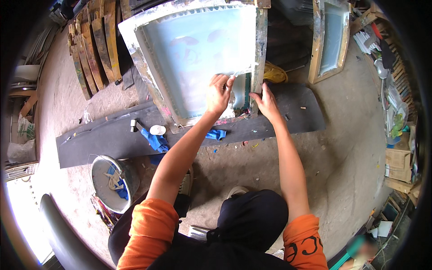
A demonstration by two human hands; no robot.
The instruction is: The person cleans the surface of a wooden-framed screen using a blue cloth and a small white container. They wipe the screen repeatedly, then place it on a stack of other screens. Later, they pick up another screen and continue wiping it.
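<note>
A screen-printing frame (262, 40) with a paint-stained wooden border stands tilted in front of me, its pale blue mesh (198, 67) facing me. My left hand (219, 94) is closed in a pinch on a thin whitish strip of tape (241, 72) at the mesh's lower right. Below that strip a dark green, uncovered-looking patch (243, 92) shows along the border. My right hand (267, 102) grips the frame's lower right edge, thumb on the front and fingers along the outer side.
Under the frame lies a long black sheet (99, 130) with blue cloths (155, 140) and a white round lid (157, 130). A bucket (110, 184) stands at left. Wooden-edged pieces (96, 45) lean at the back left; another framed screen (330, 40) stands at right. A person (360, 252) appears lower right.
</note>
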